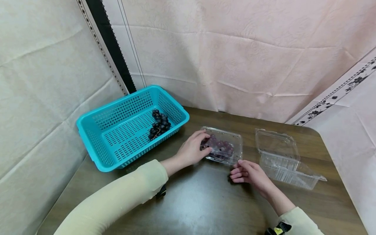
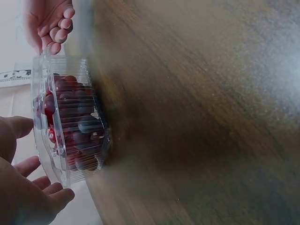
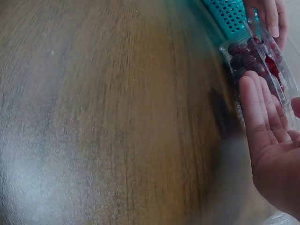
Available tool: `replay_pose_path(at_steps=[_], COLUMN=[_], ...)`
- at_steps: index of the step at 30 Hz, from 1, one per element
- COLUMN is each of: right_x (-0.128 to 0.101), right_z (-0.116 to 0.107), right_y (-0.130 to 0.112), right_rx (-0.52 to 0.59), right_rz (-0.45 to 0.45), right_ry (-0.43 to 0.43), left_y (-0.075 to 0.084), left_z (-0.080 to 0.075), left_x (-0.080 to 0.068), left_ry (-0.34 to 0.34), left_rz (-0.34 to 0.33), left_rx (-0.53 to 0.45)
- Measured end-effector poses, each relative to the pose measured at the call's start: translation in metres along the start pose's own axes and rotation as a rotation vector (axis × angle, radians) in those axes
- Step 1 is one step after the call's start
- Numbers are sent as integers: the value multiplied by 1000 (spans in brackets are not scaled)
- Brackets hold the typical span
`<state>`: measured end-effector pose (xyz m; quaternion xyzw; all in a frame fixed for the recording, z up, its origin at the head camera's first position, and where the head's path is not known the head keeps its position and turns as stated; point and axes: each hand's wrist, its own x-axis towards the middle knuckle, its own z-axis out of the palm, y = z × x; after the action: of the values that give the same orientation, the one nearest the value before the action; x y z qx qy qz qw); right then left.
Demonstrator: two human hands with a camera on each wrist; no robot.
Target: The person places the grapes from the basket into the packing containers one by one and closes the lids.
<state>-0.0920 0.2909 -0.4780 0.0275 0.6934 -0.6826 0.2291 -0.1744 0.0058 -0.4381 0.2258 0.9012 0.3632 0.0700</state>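
A clear plastic clamshell box point(image 1: 238, 143) with its lid down holds dark red grapes point(image 1: 221, 147). It rests on the table between my hands. My left hand point(image 1: 192, 148) is at the box's left end, thumb and fingers spread at the lid's edge. In the left wrist view, that hand's fingertips point(image 2: 65, 194) stand right by the rim. At the box's near right corner, my right hand point(image 1: 245, 173) pinches the rim between thumb and forefinger. Its other fingers point(image 3: 253, 93) extend loosely beside the box, partly covering it in the right wrist view.
A turquoise basket point(image 1: 117, 164) stands at the left with a bunch of black grapes point(image 1: 160, 125) inside. On the right lies another clear clamshell box point(image 1: 289, 171), lid raised. Cloth-covered walls point(image 1: 235, 65) border the back and sides of the wooden table point(image 1: 191, 202).
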Motion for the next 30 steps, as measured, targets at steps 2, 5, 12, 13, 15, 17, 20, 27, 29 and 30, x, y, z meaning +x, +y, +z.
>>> replay_pose_path(at_steps=[2,5,12,13,15,17,20,27,29,30], right_x=[1,2,3,3,3,3,2,3,2,2], right_z=[0,0,1,2,2,2,2,2,2,2], right_y=[0,1,3,4,4,5,5,3,3,3], right_rx=[9,18,22,21,15,9,5,30,38,39], right_rz=[1,0,-7,-11,-18,-23,-24,-19,-19,-20], right_ry=[-3,-2,22,26,31,37,39,39,35,32], left_y=[0,0,-1,-1,-2,-3,-6,-11,-13,-14], left_z=[-1,-3,-9,-9,-9,-8,-7,-4,-4,-3], left_x=[0,0,-4,-5,-7,-10,-13,-21,-23,-23], left_ry=[0,9,78,83,92,94,97,89,88,87], left_rz=[0,-2,-68,-92,-137,-181,-240,-336,-360,-371], left_rx=[-5,-15,-82,-101,-142,-188,-249,-342,-368,-389])
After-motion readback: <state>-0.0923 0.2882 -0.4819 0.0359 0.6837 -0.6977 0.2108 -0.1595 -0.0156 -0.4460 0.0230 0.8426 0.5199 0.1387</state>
